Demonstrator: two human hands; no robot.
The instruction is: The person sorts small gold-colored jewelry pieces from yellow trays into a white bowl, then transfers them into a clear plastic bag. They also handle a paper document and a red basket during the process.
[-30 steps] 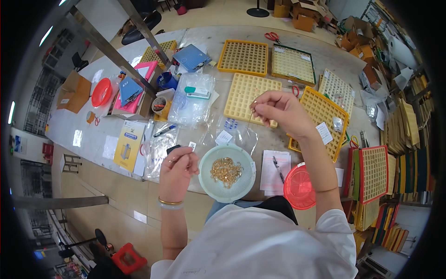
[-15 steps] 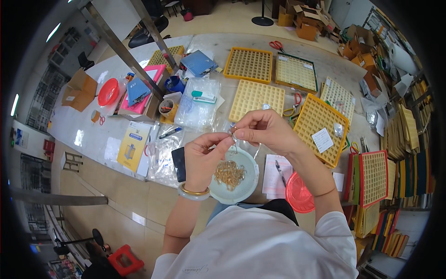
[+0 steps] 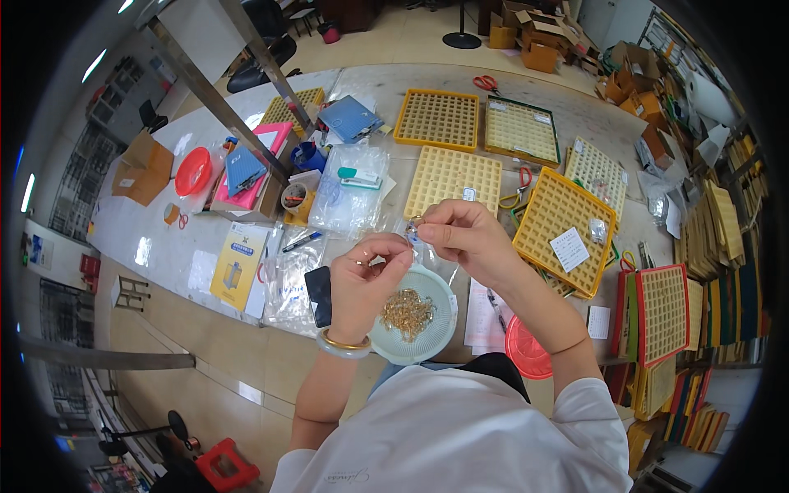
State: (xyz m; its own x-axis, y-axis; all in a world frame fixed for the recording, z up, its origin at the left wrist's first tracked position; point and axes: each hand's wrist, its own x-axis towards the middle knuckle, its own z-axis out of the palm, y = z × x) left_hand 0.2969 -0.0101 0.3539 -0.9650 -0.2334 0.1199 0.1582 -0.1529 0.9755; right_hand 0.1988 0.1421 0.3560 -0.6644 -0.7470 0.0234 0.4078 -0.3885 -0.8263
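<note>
Above a pale green plastic basket, my two hands meet fingertip to fingertip. My right hand pinches a small shiny piece between thumb and forefinger; it is too small to make out its exact kind. Just below and to the left, my left hand is closed in a pinch, its fingertips close to that piece. Whatever those fingers hold is too small to tell. In the basket lies a loose heap of small gold-coloured jewellery pieces.
Left of the basket are a black phone and clear plastic bags. To the right lie a paper with a pen and a red basket. Several gridded trays cover the far right, with scissors among them.
My left fingertips have dropped slightly and drawn a little apart from the right ones. The small shiny piece now shows more at my right fingertips.
</note>
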